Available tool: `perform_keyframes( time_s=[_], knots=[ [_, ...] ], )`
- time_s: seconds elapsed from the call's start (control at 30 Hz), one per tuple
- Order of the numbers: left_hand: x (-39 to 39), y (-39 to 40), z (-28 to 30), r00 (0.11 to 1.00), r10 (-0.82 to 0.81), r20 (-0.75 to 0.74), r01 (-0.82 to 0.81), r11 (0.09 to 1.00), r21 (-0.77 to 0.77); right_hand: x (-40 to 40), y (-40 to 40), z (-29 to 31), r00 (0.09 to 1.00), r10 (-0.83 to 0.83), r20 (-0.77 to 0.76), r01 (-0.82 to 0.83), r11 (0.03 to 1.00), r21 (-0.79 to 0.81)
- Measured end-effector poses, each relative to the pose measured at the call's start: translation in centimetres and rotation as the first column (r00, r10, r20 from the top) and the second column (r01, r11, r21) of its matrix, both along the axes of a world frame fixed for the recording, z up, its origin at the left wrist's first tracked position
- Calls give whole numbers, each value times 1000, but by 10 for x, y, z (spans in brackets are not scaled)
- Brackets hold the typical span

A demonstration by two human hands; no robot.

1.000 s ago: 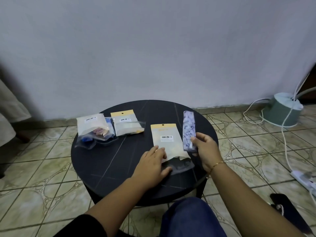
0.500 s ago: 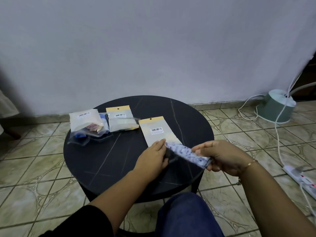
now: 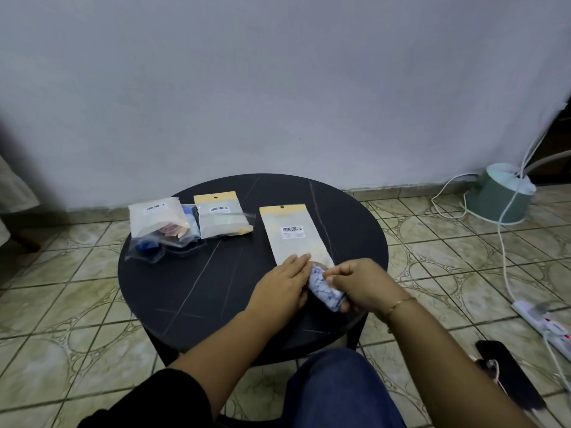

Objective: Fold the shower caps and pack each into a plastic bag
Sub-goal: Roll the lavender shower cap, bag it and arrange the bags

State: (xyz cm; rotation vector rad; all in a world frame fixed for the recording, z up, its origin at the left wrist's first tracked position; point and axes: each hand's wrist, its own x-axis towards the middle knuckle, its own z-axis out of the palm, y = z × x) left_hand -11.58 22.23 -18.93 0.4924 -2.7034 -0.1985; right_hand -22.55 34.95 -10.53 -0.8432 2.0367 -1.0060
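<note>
A round black worktop (image 3: 185, 291) stands on a patterned tiled floor (image 3: 61, 304) before a plain pale wall (image 3: 278, 88). At the right, a green lamp base (image 3: 497, 199) with white cables (image 3: 503, 251), a white power strip (image 3: 543, 325) and a dark flat object (image 3: 506, 378) sit on the floor.

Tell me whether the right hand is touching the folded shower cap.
Touching. The head view shows the right hand with its fingers curled round the folded shower cap, pinching it with no gap, at the open end of the plastic bag.

dim, even indoor light with no visible source. the wall (image 3: 278, 72) darkens toward the left edge and corners. soft shadow lies under the table (image 3: 191, 291). wide-angle bending curves the floor tiles (image 3: 61, 304) at the edges. hands look slightly motion-blurred.
</note>
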Motion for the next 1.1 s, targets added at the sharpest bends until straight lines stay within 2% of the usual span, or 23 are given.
perform_keyframes(
  time_s=[0.17,0.3,0.4,0.47,0.53,0.57,0.63,0.67,0.7,0.83,1.1],
  knots=[
    [7,9,1,996,-29,-88,26,999,-46,14,-13,-8,997,45,57,-39,994,-107],
    [11,14,3,997,-26,-73,25,999,-21,15,-12,-13,988,146,-53,-150,986,-70],
    [12,12,0,998,-31,-58,30,999,-12,17,-16,-27,992,-2,-127,-13,993,-121],
    [11,11,-2,998,-32,-59,31,999,-16,19,-19,-35,968,-101,-228,68,987,-147],
    [11,10,-3,998,-38,-56,37,999,-8,21,-19,-43,889,-121,-441,61,987,-148],
    [11,9,-5,997,-41,-64,40,999,-13,22,-19,-45,792,-135,-595,44,985,-164],
    [11,8,-7,994,-48,-95,46,999,-24,19,-19,-49,534,-176,-827,0,978,-208],
    [11,8,-8,992,-52,-111,49,998,-28,16,-20,-51,446,-189,-875,-5,977,-214],
    [11,8,-9,991,-54,-125,49,998,-44,12,-21,-52,405,-202,-892,7,976,-218],
    [10,8,-10,987,-74,-145,54,990,-133,-9,-32,-56,389,-132,-912,15,990,-137],
    [8,4,-14,984,-121,-133,112,991,-70,-27,-47,-65,301,55,-952,-138,990,13]
  ],
)
